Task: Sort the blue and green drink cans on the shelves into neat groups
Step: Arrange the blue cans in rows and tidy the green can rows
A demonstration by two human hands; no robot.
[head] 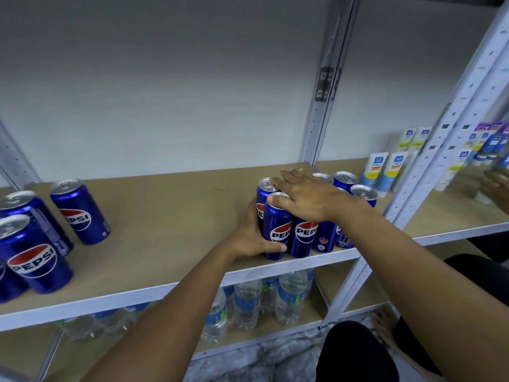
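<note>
Both forearms reach from the near side up to the shelf board. At its front edge, toward the right end, the left hand curls around the front-left blue can of the right group, thumb across the lower part of the can, fingers behind it and hidden. The right hand lies flat and spread on the can tops, fingers straight, thumb tip touching the rim of that same can; it presses and grips nothing.

This right group stands upright and tight together; I count at least seven blue cans, with some partly covered by the hand. Well apart, at the left end of the board, a left group shows four blue cans, one cut by the picture edge. No green can can be made out.

Beyond the steel post, white tubes stand on the next board. Below, water bottles stand on the lower shelf.
</note>
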